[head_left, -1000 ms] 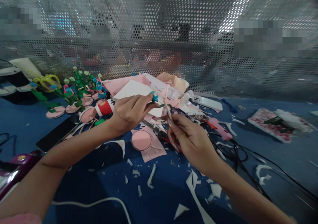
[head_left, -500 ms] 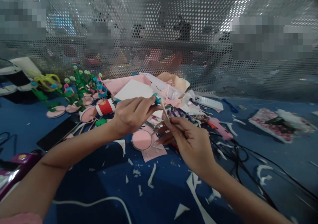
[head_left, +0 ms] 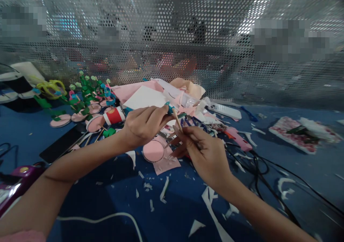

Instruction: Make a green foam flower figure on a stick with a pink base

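Observation:
Between finger and thumb, my left hand (head_left: 145, 124) pinches a small blue paper piece (head_left: 170, 108). A thin wooden stick (head_left: 177, 119) is held in my right hand (head_left: 205, 152), closed round its lower part. The stick slants up to the left, and its upper end meets the blue piece; whether they are joined I cannot tell. Below the hands a pink paper disc (head_left: 153, 151) lies on a pink square sheet (head_left: 168, 166). To the left stand several small paper plants (head_left: 92, 84) with green leaves on pink round bases.
A red and white paper cup (head_left: 114, 115) lies by a dark phone (head_left: 63, 143). Behind the hands is a pile with white paper (head_left: 145, 98). A pink glue gun (head_left: 239, 139) and black cables (head_left: 256, 174) are at right. Paper scraps (head_left: 164, 190) litter the blue table. A perforated metal screen (head_left: 172, 56) rises behind.
Both hands stay in nearly the same place. The blue piece has turned slightly in my left fingers, and the fingers of my right hand have shifted a little on the stick.

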Demonstrator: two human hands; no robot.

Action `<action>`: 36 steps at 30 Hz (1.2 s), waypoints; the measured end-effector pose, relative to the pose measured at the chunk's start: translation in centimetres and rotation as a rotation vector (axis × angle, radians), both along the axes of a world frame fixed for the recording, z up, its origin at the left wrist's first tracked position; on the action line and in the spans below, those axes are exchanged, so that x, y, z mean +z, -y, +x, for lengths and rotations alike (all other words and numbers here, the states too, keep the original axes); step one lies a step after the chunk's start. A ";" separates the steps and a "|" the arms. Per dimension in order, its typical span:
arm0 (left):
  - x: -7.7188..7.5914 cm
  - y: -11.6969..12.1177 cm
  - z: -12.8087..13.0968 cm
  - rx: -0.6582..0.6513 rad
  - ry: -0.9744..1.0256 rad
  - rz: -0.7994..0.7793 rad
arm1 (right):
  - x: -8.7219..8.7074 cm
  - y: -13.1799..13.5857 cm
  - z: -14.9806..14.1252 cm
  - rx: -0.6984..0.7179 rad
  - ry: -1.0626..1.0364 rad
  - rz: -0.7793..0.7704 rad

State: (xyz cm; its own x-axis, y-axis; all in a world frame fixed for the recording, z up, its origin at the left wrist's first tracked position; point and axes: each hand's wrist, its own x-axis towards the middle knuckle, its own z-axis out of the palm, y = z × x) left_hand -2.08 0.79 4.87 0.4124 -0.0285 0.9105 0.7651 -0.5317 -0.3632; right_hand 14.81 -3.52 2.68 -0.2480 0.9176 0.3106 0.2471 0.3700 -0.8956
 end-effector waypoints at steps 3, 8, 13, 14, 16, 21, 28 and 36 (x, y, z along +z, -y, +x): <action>-0.1 0.0 0.1 -0.012 0.008 0.009 | 0.0 0.0 0.0 -0.007 -0.001 -0.007; -0.3 0.0 0.2 -0.039 0.025 0.013 | 0.0 0.1 0.0 -0.017 -0.005 -0.021; -0.3 0.1 0.1 -0.023 0.015 -0.013 | -0.1 0.1 0.1 -0.010 -0.004 -0.019; -0.2 0.1 0.1 -0.015 0.013 -0.021 | -0.2 0.0 0.1 -0.011 -0.003 -0.015; -0.3 0.1 0.0 -0.003 0.011 -0.047 | -0.2 0.0 0.1 -0.014 0.001 -0.008; -0.4 0.2 -0.1 -0.010 0.024 -0.173 | -0.2 -0.1 0.3 -0.054 0.026 0.032; 2.6 0.3 -2.0 -0.208 -0.037 -0.568 | 0.3 -0.4 0.8 -0.202 0.131 0.269; 2.8 -1.4 -2.9 -0.478 0.018 -0.919 | 0.1 -0.8 1.1 -0.196 0.238 0.413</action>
